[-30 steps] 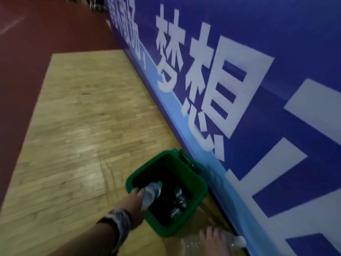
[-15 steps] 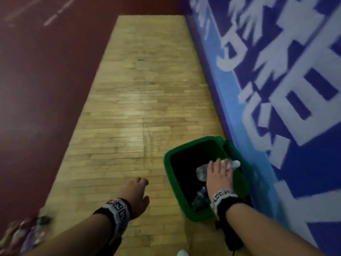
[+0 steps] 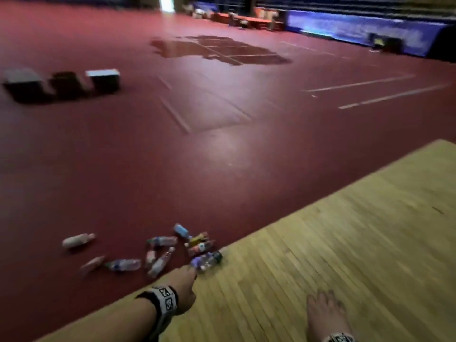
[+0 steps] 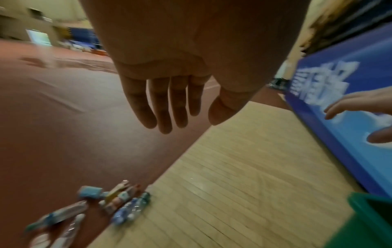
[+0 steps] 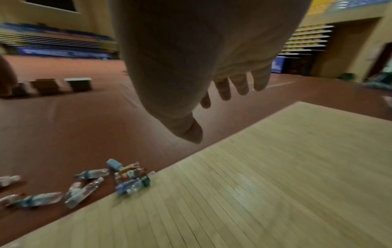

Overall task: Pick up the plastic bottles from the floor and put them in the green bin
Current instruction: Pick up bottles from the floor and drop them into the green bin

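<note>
The plastic bottles are lying scattered on the red floor, bunched up against the edge of the wooden floor. I'm seeing clear ones with blue labels, a light blue one at the far side of the pile, and a few with coloured labels, though the blur is keeping me from counting them. The nearest bottle is lying right on the seam between red and wood.

I'm holding my left hand out toward that bottle; in the head view the fingertips are sitting just beside it, and I cannot tell whether they are touching. The left wrist view is showing its fingers straight and loose, holding nothing. My right hand is hanging over the wooden floor, well apart from the bottles, with its fingers spread and relaxed, also carrying nothing.

The green bin is showing only in the corner of the left wrist view, standing on the wood beside the blue banner. Far off across the red floor, three dark boxes are sitting in a row.
</note>
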`<action>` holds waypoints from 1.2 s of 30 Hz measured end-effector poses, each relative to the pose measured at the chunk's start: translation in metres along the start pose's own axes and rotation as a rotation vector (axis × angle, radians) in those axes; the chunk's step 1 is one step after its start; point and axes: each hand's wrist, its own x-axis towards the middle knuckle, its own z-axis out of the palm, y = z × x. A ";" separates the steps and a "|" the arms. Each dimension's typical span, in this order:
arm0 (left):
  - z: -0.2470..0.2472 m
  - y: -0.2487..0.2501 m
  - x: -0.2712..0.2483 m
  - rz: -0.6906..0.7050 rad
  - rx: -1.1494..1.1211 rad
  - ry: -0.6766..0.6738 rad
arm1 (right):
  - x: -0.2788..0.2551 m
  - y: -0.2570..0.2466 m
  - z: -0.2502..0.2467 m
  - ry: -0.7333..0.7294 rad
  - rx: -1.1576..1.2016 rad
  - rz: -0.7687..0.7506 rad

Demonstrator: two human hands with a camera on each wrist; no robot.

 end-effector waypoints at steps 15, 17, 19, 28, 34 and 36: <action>0.043 -0.255 -0.015 -0.562 -0.442 -0.087 | 0.155 -0.237 -0.100 -0.009 -0.309 -0.406; 0.049 -0.273 -0.019 -0.640 -0.481 -0.153 | 0.176 -0.255 -0.105 -0.032 -0.343 -0.443; 0.054 -0.294 -0.013 -0.746 -0.499 -0.226 | 0.209 -0.272 -0.113 -0.038 -0.363 -0.466; 0.051 -0.361 0.055 -1.063 -0.632 -0.227 | 0.374 -0.388 -0.149 0.007 -0.595 -0.633; 0.101 -0.411 0.116 -1.129 -0.733 -0.218 | 0.424 -0.528 -0.129 0.139 -0.728 -0.859; 0.137 -0.433 0.138 -1.160 -0.801 -0.255 | 0.434 -0.572 -0.108 0.164 -0.768 -0.914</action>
